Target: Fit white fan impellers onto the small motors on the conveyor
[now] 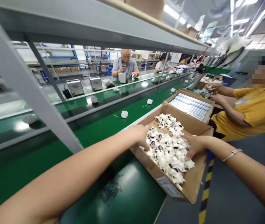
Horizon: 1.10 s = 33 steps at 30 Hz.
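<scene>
A cardboard box (pixel 194 186) stands partly on the green bench surface, filled with a heap of small white pointed parts (pixel 169 152), some with dark round centres. My left hand (pixel 143 137) reaches over the box's left side, its fingers apart at the edge of the heap. From the right, my right hand (pixel 195 145) reaches in with thumb and fingers spread, touching the white parts on that side. Neither hand visibly grips a part; some fingertips are hidden among the pieces.
Behind the box sits another carton (pixel 189 105) with rows of silvery pieces. White round devices (pixel 124 114) with cords lie on the green conveyor (pixel 95 124). A slanted metal post (pixel 36 77) stands at left under an overhead shelf. A person in a yellow shirt (pixel 251 109) works at right.
</scene>
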Motion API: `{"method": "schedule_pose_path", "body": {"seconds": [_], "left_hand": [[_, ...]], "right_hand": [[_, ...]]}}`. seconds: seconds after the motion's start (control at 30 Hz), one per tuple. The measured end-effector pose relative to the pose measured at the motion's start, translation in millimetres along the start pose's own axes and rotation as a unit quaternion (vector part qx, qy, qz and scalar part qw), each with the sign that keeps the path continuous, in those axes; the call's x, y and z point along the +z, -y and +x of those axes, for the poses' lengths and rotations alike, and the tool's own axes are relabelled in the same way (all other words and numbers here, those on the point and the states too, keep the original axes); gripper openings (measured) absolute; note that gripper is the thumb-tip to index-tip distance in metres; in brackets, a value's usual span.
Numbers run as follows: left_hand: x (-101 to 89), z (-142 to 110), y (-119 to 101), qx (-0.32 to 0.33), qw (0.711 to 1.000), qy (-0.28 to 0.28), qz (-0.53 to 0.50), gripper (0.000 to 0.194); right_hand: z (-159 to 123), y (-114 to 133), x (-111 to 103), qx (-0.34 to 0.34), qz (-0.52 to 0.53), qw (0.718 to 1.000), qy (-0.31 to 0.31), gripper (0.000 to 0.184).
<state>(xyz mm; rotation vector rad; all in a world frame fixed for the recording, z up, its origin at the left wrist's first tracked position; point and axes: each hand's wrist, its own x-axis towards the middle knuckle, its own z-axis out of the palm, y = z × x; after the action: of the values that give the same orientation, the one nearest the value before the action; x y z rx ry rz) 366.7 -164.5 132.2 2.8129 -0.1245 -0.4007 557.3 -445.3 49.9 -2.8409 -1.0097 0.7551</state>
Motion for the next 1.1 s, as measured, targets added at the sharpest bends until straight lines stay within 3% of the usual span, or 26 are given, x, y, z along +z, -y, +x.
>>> {"method": "schedule_pose_path", "body": {"seconds": [0.03,0.1,0.2,0.3,0.4,0.6,0.77,0.93,1.1], "left_hand": [[1.7,22.9,-1.6,-0.042,0.995,0.078,0.044,0.136],[7.5,53.6,0.0,-0.068,0.981,0.149,0.099,0.159],[16.7,70.2,11.5,-0.024,0.974,0.21,0.081,0.174],[24.3,71.8,22.6,0.039,0.983,0.179,0.008,0.167],[30.6,74.4,22.8,0.045,0.989,0.13,-0.048,0.152],[38.8,87.0,18.7,0.026,0.987,0.126,-0.096,0.167],[53.2,100.1,33.0,0.086,0.968,0.071,-0.225,0.163],[58.7,109.0,39.9,0.127,0.943,0.046,-0.305,0.139],[50.8,104.1,36.3,0.122,0.943,0.039,-0.307,0.127]], "right_hand": [[2.8,-0.4,0.4,0.013,-0.006,0.999,0.031,0.132],[6.4,-1.5,1.8,0.021,-0.014,0.998,0.06,0.143],[10.2,-3.2,6.0,-0.017,0.001,0.998,0.067,0.148],[14.0,0.3,10.3,-0.053,0.054,0.995,0.06,0.146],[18.2,11.7,11.0,-0.09,0.097,0.99,0.049,0.144],[24.6,43.0,5.8,-0.167,0.195,0.966,0.033,0.142],[26.0,69.3,9.3,-0.106,0.427,0.892,0.099,0.123],[23.2,84.2,17.7,-0.071,0.565,0.814,0.114,0.115],[12.3,91.2,12.6,-0.072,0.597,0.793,0.099,0.112]]}}
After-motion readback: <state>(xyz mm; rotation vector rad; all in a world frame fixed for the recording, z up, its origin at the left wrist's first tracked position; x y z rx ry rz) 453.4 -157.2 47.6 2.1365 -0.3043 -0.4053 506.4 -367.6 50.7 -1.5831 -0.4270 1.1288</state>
